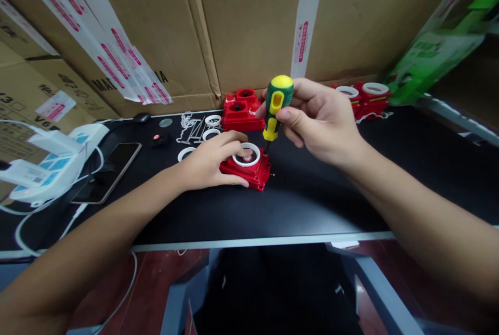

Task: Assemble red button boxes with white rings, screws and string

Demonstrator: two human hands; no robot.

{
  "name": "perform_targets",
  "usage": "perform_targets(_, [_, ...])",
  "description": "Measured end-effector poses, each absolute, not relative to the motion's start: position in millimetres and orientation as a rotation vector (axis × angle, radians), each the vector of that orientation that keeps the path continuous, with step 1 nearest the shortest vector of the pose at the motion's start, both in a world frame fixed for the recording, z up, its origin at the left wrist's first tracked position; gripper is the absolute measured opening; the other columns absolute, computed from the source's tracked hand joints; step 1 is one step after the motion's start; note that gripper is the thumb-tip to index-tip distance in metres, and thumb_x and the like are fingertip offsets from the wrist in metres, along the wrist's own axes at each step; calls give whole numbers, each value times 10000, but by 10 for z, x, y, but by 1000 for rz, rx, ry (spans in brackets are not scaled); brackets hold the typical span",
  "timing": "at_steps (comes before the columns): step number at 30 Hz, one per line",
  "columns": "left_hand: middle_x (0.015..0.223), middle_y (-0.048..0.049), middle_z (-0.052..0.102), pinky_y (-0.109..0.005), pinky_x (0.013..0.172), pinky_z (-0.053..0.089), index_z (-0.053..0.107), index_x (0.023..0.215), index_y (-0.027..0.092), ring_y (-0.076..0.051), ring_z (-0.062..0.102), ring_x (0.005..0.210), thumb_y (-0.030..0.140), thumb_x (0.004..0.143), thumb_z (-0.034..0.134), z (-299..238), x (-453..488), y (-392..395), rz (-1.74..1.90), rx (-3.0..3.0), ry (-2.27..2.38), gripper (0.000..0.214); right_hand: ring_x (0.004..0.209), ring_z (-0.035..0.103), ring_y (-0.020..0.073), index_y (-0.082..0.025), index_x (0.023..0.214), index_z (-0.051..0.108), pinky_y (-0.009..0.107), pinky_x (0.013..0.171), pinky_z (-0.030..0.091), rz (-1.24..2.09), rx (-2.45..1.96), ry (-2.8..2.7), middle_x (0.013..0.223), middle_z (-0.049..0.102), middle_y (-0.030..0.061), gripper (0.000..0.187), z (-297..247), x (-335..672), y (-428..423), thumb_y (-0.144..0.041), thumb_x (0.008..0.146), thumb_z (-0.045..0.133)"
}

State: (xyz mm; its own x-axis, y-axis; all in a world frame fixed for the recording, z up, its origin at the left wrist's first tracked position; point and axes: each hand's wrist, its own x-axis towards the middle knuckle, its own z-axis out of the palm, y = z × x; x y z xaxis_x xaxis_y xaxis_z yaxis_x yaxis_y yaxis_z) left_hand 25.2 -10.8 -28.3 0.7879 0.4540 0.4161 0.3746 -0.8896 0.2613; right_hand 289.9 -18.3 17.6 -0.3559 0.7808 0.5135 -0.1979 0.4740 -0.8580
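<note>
A red box-shaped housing (257, 175) with a white ring (246, 163) on top lies on the black table. My left hand (212, 160) grips this housing from its left side, thumb along the near edge and fingers over the ring. In my right hand (319, 121) is a screwdriver (277, 108) with a green and yellow handle, held nearly upright between thumb and fingers. Its tip meets the housing's far right corner, where a small screw seems to sit. A small pin-like piece sticks out at the housing's right side.
Behind are more red housings (244, 121), loose white rings (211, 133) and chains with metal rods (193, 129). Finished-looking red units (372, 101) stand at the back right beside a green bag (424, 59). A phone (111, 174) and a power strip (58, 160) with cables lie left. Cardboard (249, 28) walls the back.
</note>
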Motion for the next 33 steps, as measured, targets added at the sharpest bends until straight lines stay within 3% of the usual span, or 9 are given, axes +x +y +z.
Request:
perform_targets(6, [1399,-174,648,-468,1084,562,653,1183,209,-324,678,1275,621,842,853,-288,251,-121,713,2773,666,571,624,640,139,-239,1081,674,265,418,509,1121,-501,-1563,1025,760,76,499,162,2868,-191,-537,786,944])
perform_targets(11, [1388,-167,660,-446,1080,559,656,1261,212,-314,678,1286,577,827,886,-247,218,-119,723,2705,632,612,499,507,70,-237,1169,705,250,349,382,1136,-536,-1608,1136,774,69,428,214,2973,-178,-488,873,886])
perform_targets(15, [1350,-137,698,-432,1072,556,667,1224,223,-295,692,1249,521,847,891,-189,156,-110,706,2623,643,530,473,453,61,-229,1220,725,269,351,377,1136,-495,-1634,1174,774,79,418,234,3009,-173,-464,902,859])
perform_targets(20, [1308,-129,715,-416,1043,552,658,1166,213,-286,702,1207,525,854,885,-152,144,-120,700,2586,663,496,549,541,99,-221,1125,735,257,375,400,1105,-539,-1644,1090,772,70,425,253,2992,-208,-466,833,923])
perform_targets(26, [1235,-101,713,-430,957,563,601,1122,225,-292,709,1126,602,813,888,-87,230,-329,649,2550,895,566,549,551,101,-219,1092,714,241,364,418,1052,-565,-1614,1008,772,50,501,218,2956,-223,-544,785,941])
perform_targets(33, [1218,-77,703,-435,871,567,547,1131,250,-304,722,1055,655,730,914,-21,306,-515,681,2442,1263,678,621,604,108,-243,1043,690,243,489,552,959,-622,-1502,1032,788,23,505,153,2868,-224,-554,751,959])
